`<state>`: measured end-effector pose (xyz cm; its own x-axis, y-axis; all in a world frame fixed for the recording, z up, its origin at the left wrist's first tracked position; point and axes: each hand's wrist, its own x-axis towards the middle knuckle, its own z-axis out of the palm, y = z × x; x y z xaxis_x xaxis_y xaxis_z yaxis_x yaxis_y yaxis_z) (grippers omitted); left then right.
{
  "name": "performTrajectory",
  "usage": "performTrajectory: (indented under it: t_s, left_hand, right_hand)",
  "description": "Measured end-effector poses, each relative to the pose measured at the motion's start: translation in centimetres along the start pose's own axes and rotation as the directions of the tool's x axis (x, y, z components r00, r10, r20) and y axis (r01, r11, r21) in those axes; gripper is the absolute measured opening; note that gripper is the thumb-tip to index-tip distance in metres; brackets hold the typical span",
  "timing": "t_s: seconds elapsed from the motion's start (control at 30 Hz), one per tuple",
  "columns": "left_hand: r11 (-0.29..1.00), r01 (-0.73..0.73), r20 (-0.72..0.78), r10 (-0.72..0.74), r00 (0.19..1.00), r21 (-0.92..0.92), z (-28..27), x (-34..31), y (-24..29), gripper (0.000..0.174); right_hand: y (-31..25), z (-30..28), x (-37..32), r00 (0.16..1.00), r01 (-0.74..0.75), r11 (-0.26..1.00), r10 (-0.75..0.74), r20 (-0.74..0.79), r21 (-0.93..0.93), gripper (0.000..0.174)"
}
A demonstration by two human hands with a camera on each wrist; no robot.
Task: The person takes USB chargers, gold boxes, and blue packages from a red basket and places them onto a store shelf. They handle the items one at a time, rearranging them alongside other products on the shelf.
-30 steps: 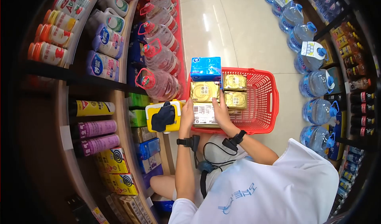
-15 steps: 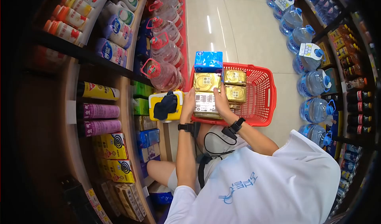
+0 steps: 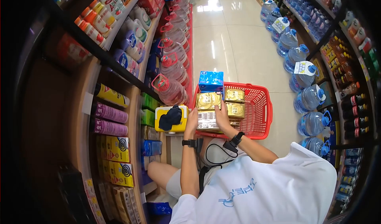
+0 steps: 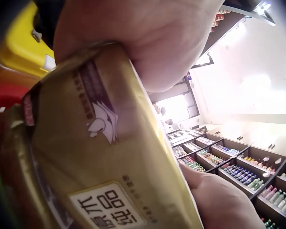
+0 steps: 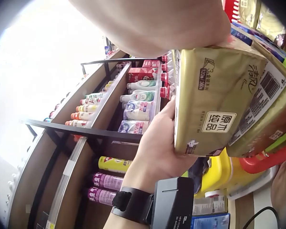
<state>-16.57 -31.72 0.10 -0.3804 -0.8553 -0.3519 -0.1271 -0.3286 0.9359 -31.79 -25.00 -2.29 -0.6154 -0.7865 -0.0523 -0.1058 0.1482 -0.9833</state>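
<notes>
A gold tissue pack with a white printed label is held between both hands at the near left end of a red shopping basket. My left hand grips its left side and my right hand its right side. In the left wrist view, the gold wrapper of the pack fills much of the picture. The right wrist view shows the left hand against the pack's edge. Just beyond it lie another gold pack and a blue pack. Smaller gold packs are stacked beside them.
A yellow and white box with a dark cloth on it stands left of the basket. Shelves of spray cans and boxes line the left. Large water bottles stand along the right, and red-capped jugs at the left.
The head view has tilted upward, showing more of the aisle, so the basket and hands appear lower than half a second ago. Both hands keep their hold on the tissue pack.
</notes>
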Motion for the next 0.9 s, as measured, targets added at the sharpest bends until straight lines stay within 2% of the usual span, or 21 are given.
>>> performTrajectory:
  t_s: [0.03,0.1,0.13,0.17,0.2,0.27,0.33,0.37,0.47,0.6,0.63,0.73,0.8,0.83,0.9]
  left_hand:
    - [0.998,-0.026,-0.001,0.026,1.0,0.048,-0.1,-0.1,0.0,0.055]
    - [0.999,-0.024,0.036,0.022,0.999,0.04,-0.4,0.4,-0.4,0.055]
    - [0.999,-0.025,0.06,0.022,0.998,0.037,-0.3,0.7,0.1,0.055]
    - [0.994,-0.002,0.08,-0.007,0.997,0.109,-0.4,0.8,0.6,0.054]
    - [0.99,-0.063,0.079,0.054,0.995,0.125,-0.5,1.6,0.0,0.053]
    - [0.986,-0.078,0.121,0.06,0.991,0.144,-0.7,2.2,0.2,0.055]
    - [0.996,-0.017,0.143,0.005,0.99,0.086,-3.5,7.6,-5.8,0.054]
    - [0.998,0.02,0.155,-0.029,0.988,0.06,-4.3,9.6,-7.5,0.054]
    - [0.959,0.278,0.185,-0.262,0.947,-0.064,-1.9,5.3,-1.7,0.055]
    - [0.971,0.234,0.22,-0.219,0.951,-0.047,-1.3,4.2,-0.8,0.057]
    - [0.972,0.231,0.225,-0.217,0.95,-0.041,-1.3,4.0,-0.9,0.057]
    - [0.975,0.224,0.215,-0.221,0.951,0.009,-1.5,4.5,-1.4,0.057]
    - [0.976,0.207,0.19,-0.218,0.957,0.072,-1.6,5.1,-1.5,0.057]
    - [0.956,0.288,0.187,-0.294,0.937,0.057,-1.8,5.1,-1.4,0.057]
    - [0.953,0.303,0.2,-0.301,0.932,0.021,-1.0,3.5,0.2,0.057]
  right_hand:
    - [0.3,0.1,0.1,1.0,-0.014,0.999,0.013,-0.015,-0.035,0.058]
    - [0.4,0.3,-0.3,0.994,-0.034,0.996,0.025,-0.103,-0.086,0.054]
    - [0.4,0.3,-0.2,0.993,-0.081,0.993,0.072,-0.099,-0.087,0.055]
    - [0.5,0.5,-0.3,0.99,-0.075,0.991,0.061,-0.127,-0.109,0.055]
    - [0.5,0.7,-0.4,0.987,-0.071,0.989,0.051,-0.153,-0.13,0.055]
    - [0.4,0.9,-0.2,0.985,-0.081,0.991,0.064,-0.163,-0.104,0.059]
    - [0.6,1.0,0.0,0.981,-0.08,0.996,0.072,-0.182,-0.04,0.061]
    - [0.5,0.7,0.1,0.986,-0.105,0.993,0.11,-0.125,0.045,0.063]
    - [2.2,1.3,0.6,0.982,-0.108,0.987,0.124,-0.143,0.116,0.064]
    - [2.4,1.3,0.1,0.964,-0.225,0.964,0.241,-0.114,0.14,0.063]
    - [2.7,1.4,0.0,0.963,-0.229,0.954,0.251,-0.099,0.195,0.064]
    - [2.5,1.7,-0.1,0.964,-0.21,0.963,0.233,-0.128,0.17,0.065]
    - [2.2,1.6,-0.2,0.951,-0.272,0.954,0.287,-0.112,0.128,0.071]
    - [2.4,1.6,-0.2,0.951,-0.276,0.952,0.291,-0.108,0.134,0.072]
    - [1.8,1.5,-0.5,0.94,-0.322,0.938,0.334,-0.077,0.128,0.076]
